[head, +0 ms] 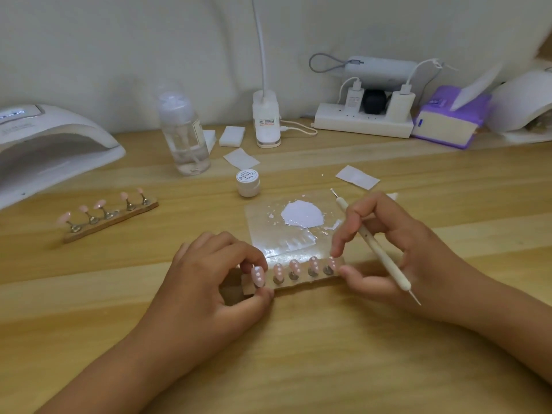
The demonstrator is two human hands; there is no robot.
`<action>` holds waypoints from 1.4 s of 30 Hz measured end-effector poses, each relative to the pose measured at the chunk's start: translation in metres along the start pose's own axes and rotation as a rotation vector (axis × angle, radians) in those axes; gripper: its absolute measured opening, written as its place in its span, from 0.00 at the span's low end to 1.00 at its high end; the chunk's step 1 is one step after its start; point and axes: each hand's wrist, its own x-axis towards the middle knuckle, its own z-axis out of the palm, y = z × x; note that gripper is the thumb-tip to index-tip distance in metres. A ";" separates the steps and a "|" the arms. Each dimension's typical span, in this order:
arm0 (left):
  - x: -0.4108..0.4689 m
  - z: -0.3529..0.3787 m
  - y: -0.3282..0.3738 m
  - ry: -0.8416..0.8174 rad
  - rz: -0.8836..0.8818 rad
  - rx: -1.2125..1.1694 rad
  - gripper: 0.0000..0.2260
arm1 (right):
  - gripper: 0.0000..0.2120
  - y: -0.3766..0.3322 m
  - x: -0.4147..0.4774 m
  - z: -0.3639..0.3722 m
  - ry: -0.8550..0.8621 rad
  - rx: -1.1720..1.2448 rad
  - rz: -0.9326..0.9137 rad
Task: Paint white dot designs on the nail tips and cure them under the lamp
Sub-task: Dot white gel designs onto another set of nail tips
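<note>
Wooden stand (310, 282) | left hand (209, 282) pinches left end | right hand (400, 249) pinches right end, holds pen (379, 253)

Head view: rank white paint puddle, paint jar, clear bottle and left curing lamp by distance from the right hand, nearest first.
1. White paint puddle, on the film just left of the right hand.
2. Paint jar, behind the puddle, further left.
3. Clear bottle, further back and left.
4. Curing lamp, at the far left.
</note>
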 end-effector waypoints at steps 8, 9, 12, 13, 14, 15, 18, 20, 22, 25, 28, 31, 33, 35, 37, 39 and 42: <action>0.000 -0.001 0.001 -0.002 -0.004 -0.002 0.10 | 0.21 0.001 0.002 0.006 -0.001 0.014 -0.003; 0.000 -0.001 0.001 -0.001 -0.005 -0.003 0.10 | 0.21 0.001 0.002 0.006 0.000 -0.002 -0.007; 0.000 0.000 0.000 -0.001 -0.016 -0.008 0.10 | 0.20 -0.001 0.002 0.005 -0.007 -0.034 -0.019; 0.001 0.001 0.000 0.002 -0.019 -0.011 0.11 | 0.20 0.000 0.002 0.004 -0.007 -0.051 -0.029; 0.001 0.001 -0.001 0.004 -0.021 -0.013 0.11 | 0.20 -0.001 0.001 0.003 -0.002 -0.078 -0.037; 0.001 0.001 -0.001 0.004 -0.023 -0.016 0.11 | 0.20 -0.002 0.001 0.002 0.013 -0.105 -0.048; 0.000 0.002 -0.002 0.022 -0.019 -0.009 0.12 | 0.18 -0.007 0.000 -0.004 0.087 -0.150 -0.079; -0.001 0.001 0.001 0.075 -0.005 0.028 0.15 | 0.20 -0.014 0.001 -0.007 0.145 -0.168 -0.099; 0.001 0.000 0.009 0.161 0.039 0.038 0.20 | 0.23 -0.026 -0.001 -0.002 0.175 -0.157 -0.144; 0.003 0.003 0.031 0.275 0.163 -0.011 0.19 | 0.24 -0.044 0.000 0.010 0.239 -0.180 -0.142; 0.003 0.010 0.046 0.297 0.234 -0.100 0.09 | 0.17 -0.054 0.026 0.007 0.075 0.089 0.037; 0.001 0.012 0.047 0.308 0.220 -0.146 0.07 | 0.24 -0.056 0.035 0.006 0.022 0.218 0.093; 0.000 0.010 0.046 0.301 0.185 -0.160 0.07 | 0.22 -0.059 0.026 0.005 0.078 0.156 0.020; -0.001 0.009 0.044 0.298 0.156 -0.181 0.06 | 0.23 -0.050 0.009 0.000 0.200 -0.104 -0.106; -0.002 0.008 0.042 0.310 0.147 -0.199 0.06 | 0.17 -0.028 0.000 -0.017 0.274 -0.294 -0.050; -0.004 0.008 0.040 0.329 0.148 -0.214 0.06 | 0.12 -0.010 0.001 -0.033 0.329 -0.498 0.094; -0.004 0.008 0.037 0.371 0.139 -0.233 0.07 | 0.12 0.013 0.002 -0.045 0.243 -0.557 0.200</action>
